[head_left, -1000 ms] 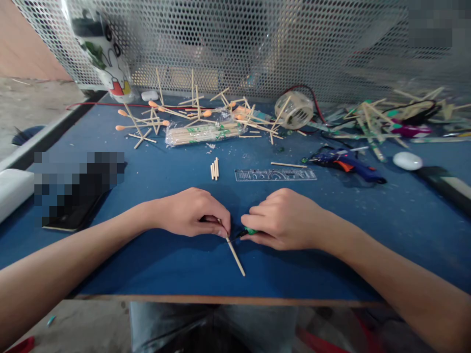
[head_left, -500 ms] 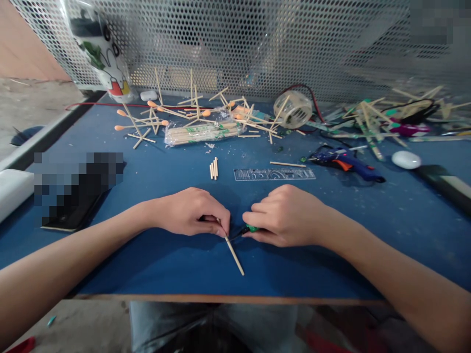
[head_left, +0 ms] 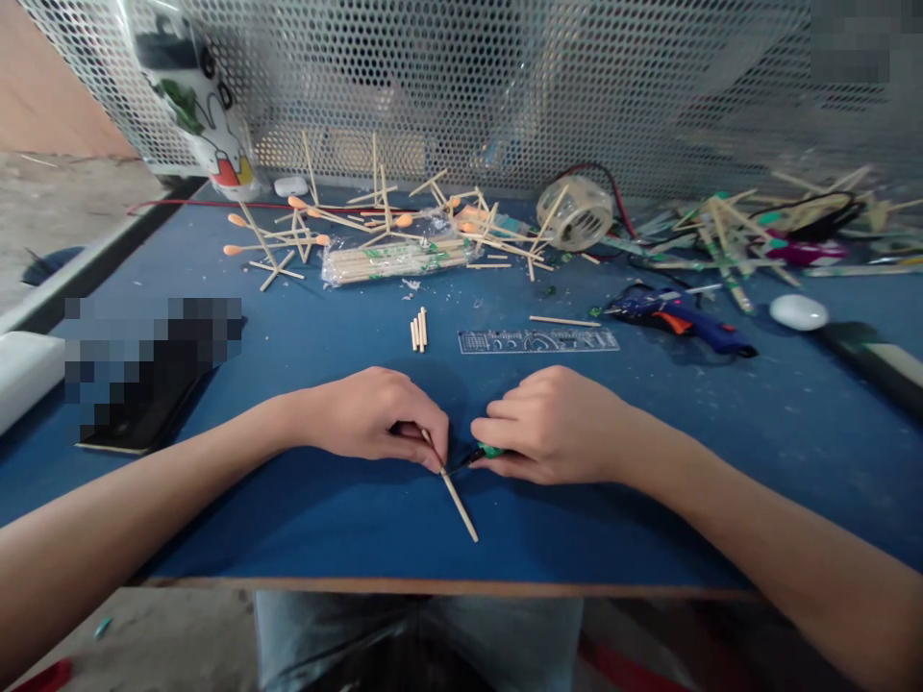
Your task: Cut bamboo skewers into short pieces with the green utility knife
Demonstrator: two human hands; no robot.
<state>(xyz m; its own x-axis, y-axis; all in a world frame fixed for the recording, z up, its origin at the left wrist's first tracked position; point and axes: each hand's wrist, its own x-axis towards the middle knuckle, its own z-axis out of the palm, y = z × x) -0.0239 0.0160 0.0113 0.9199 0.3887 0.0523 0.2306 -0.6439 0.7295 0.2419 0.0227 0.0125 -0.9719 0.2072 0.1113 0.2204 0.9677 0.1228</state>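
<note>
In the head view my left hand (head_left: 389, 418) pinches a thin wooden stick (head_left: 460, 507) between thumb and fingertips, and its lower part slants down toward the table's front edge. My right hand (head_left: 552, 428) is closed around a small green-and-black craft knife (head_left: 485, 452). Most of the knife is hidden in the fist. Its thin blade points left and meets the stick just below my left fingertips. Beyond the hands lie several short cut sticks (head_left: 419, 331) side by side, a clear ruler (head_left: 537, 342) and a longer single stick (head_left: 564, 321).
A blue glue gun (head_left: 682, 317) lies to the right, near a white rounded object (head_left: 798, 311). Along the back are a wrapped bundle of sticks (head_left: 396, 260), joined stick pieces, and a tape roll (head_left: 575, 213). A dark phone (head_left: 155, 404) rests at left; a tall bottle (head_left: 198, 106) stands behind.
My right hand and the knife have shifted very slightly left along the stick. My left hand keeps its pinch almost in place.
</note>
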